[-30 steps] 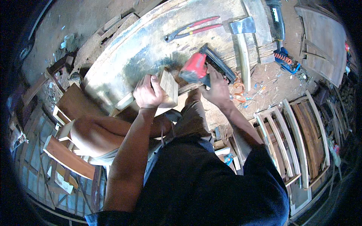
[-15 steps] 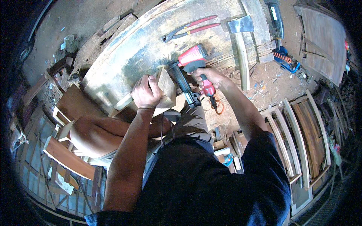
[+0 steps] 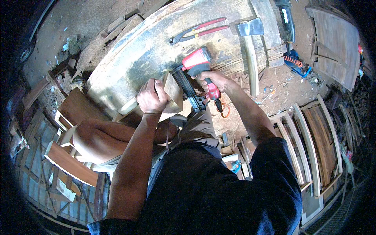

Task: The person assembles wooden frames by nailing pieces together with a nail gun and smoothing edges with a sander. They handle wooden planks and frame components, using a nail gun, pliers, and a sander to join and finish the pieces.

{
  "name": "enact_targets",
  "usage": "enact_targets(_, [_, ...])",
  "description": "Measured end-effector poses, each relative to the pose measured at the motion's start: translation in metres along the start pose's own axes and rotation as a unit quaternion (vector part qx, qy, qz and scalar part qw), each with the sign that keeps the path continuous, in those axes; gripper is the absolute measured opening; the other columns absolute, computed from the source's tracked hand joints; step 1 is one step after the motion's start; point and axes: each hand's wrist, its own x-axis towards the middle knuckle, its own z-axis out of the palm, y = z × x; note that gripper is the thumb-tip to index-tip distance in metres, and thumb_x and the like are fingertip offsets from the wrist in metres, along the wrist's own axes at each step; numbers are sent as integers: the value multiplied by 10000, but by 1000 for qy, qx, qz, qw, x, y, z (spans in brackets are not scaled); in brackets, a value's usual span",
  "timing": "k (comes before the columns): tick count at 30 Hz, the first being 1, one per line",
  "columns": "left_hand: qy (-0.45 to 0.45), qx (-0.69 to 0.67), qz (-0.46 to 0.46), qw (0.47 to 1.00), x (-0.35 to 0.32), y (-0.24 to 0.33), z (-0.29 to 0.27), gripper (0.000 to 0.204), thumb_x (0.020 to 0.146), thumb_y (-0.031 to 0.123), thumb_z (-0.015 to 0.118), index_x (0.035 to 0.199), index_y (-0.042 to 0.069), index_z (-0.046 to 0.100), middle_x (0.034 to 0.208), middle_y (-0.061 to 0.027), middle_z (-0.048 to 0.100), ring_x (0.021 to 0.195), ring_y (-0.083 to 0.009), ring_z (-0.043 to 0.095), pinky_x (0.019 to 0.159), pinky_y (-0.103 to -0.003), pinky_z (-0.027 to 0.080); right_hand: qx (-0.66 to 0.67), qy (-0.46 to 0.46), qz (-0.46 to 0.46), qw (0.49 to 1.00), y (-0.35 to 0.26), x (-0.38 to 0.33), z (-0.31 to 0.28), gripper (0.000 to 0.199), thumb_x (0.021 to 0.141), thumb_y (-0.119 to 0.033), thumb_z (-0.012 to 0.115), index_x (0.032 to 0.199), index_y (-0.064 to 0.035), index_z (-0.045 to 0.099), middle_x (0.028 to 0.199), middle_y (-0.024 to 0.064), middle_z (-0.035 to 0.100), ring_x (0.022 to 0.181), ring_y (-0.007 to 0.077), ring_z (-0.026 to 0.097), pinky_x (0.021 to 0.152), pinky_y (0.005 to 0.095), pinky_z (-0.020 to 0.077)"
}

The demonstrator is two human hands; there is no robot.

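The wooden piece (image 3: 175, 93) is already braced at the near edge of the desk (image 3: 137, 58), with the red nail gun (image 3: 197, 58) alongside; contact, and any nails driven or left, I can't tell. The left hand's (image 3: 151, 96) grip clasps the wood; the right hand's (image 3: 214, 81) wraps the gun's handle.

My left hand (image 3: 152, 96) and right hand (image 3: 216, 81) make two. I count one red-and-black nail gun (image 3: 197, 59), one pale squared wooden block (image 3: 175, 93), one pair of red-handled steel pincers (image 3: 198, 34), one wooden-handled steel hatchet (image 3: 251, 53) and, near the dim rim, perhaps four pale, bowed wooden slats (image 3: 310, 143).
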Motion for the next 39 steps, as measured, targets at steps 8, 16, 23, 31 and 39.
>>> enact_targets(8, [-6,0,-5,1000,0,1,-1,249,950,220,495,796,57,603,763,-195,648,709,-421,638,664,-505,507,32,-9,4,999,11,0,-2,248,893,-188,627,1095,-45,626,669,-35,475,534,113,477,512,282,417])
enact_targets(16, [-8,-18,-7,1000,-2,-5,3,264,957,231,494,797,48,596,760,-202,640,704,-428,632,656,-512,502,28,31,1,999,19,-9,-4,260,863,-162,645,1088,-31,639,658,-26,498,533,117,494,514,285,418])
enact_targets(23, [-10,-7,-11,1000,-3,-6,4,272,971,242,494,807,52,599,767,-202,643,707,-431,633,653,-515,501,32,18,-31,999,30,-8,-3,285,872,-161,646,1119,-21,653,660,-14,517,543,117,505,518,286,421])
enact_targets(31, [-4,-12,4,1000,-9,-3,-2,275,982,247,480,840,60,623,797,-198,662,732,-431,644,664,-509,505,53,9,-23,998,40,-13,-3,244,888,-148,630,1102,-29,633,663,-14,518,536,122,511,515,290,429])
enact_targets(39, [3,-22,14,1000,-4,-7,4,285,991,253,480,842,54,622,802,-204,660,745,-437,644,667,-510,504,44,34,-41,998,50,-19,-8,224,889,-124,625,1085,-15,611,648,-2,521,508,137,514,493,305,443])
